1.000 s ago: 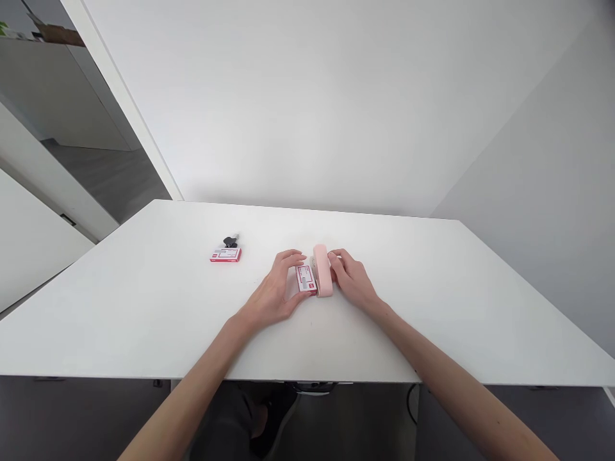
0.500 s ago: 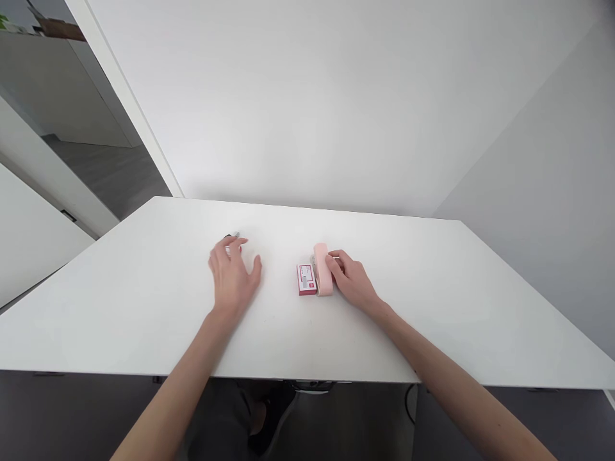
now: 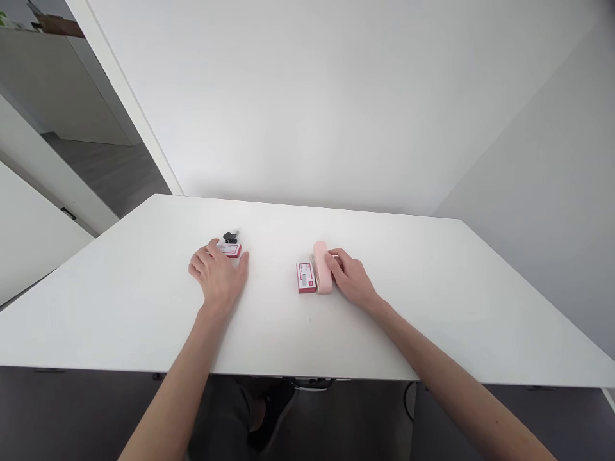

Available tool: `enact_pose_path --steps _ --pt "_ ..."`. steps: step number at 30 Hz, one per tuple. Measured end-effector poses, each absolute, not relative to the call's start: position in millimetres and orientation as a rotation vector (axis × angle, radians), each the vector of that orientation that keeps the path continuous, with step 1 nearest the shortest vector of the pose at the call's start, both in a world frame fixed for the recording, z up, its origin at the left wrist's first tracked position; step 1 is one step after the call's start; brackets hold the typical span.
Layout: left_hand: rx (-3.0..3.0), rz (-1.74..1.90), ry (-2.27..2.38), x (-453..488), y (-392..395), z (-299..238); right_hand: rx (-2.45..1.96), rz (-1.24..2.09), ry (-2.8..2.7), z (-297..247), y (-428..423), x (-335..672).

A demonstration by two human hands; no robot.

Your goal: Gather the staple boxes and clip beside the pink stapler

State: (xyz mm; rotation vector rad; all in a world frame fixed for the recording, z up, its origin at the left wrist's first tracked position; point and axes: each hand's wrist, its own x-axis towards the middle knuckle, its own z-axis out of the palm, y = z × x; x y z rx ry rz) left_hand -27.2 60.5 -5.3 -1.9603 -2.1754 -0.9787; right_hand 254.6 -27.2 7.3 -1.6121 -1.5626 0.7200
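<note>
My left hand (image 3: pixel 218 274) lies on the white table (image 3: pixel 144 301), over the near side of a small red and white box (image 3: pixel 231 250). Its index finger is at the box's left end and its thumb at the right end. A black binder clip (image 3: pixel 230 237) sits just behind that box. My right hand (image 3: pixel 352 278) rests against the right side of a pink stapler (image 3: pixel 322 269), fingers curled onto it. A second small red and white box (image 3: pixel 305 278) lies against the stapler's left side, with no hand on it.
The table's near edge (image 3: pixel 307 374) runs across the bottom of the view, with dark floor and a table leg below it. A white wall stands behind the table and a grey wall to the right. An opening at far left shows another room.
My left hand has let go of the box beside the stapler and moved left to the other box near the binder clip. My right hand has stayed on the stapler.
</note>
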Motion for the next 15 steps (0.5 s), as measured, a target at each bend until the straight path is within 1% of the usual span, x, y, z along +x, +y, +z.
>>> enact_pose_path --steps 4,8,12,15 --pt "-1.968 -1.033 -2.131 -27.9 57.5 -1.3 -1.619 0.714 -1.565 7.9 -26.8 254.6" --pt "-2.014 -1.290 -2.013 -28.2 49.3 7.5 -1.632 0.695 -1.581 8.7 -26.6 254.5" --pt "-2.351 -1.583 -1.751 -19.2 39.3 15.0 -1.634 0.691 -1.581 9.2 -26.8 254.4" --pt "-2.709 -1.564 -1.525 -7.0 30.3 14.8 -1.640 0.680 -1.588 9.0 -26.8 254.2"
